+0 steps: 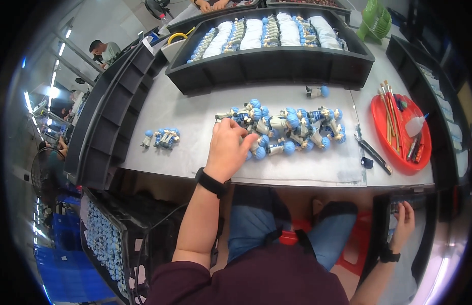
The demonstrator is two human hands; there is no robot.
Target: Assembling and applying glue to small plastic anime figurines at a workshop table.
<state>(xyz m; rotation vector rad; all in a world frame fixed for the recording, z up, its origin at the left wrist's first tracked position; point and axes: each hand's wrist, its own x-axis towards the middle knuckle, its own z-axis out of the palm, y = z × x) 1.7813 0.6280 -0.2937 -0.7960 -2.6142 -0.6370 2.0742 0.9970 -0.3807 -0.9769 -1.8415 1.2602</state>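
A loose heap of small figurines with blue heads and pale or blue clothes lies on the white tabletop. My left hand is at the heap's left side, thumb and fingers bent around a figurine that they mostly cover. Farther down on the right, my right hand reaches into a dark bin below table height. Its fingers are stretched out beside a row of figurines partly seen there. A smaller group of figurines lies to the left, and one single figurine behind the heap.
A large black crate at the back holds rows of figurines between white cloths. A red tray carries brushes and a bottle; a black-handled tool lies beside it. Dark racks line the left. A bin of blue-headed pieces stands below.
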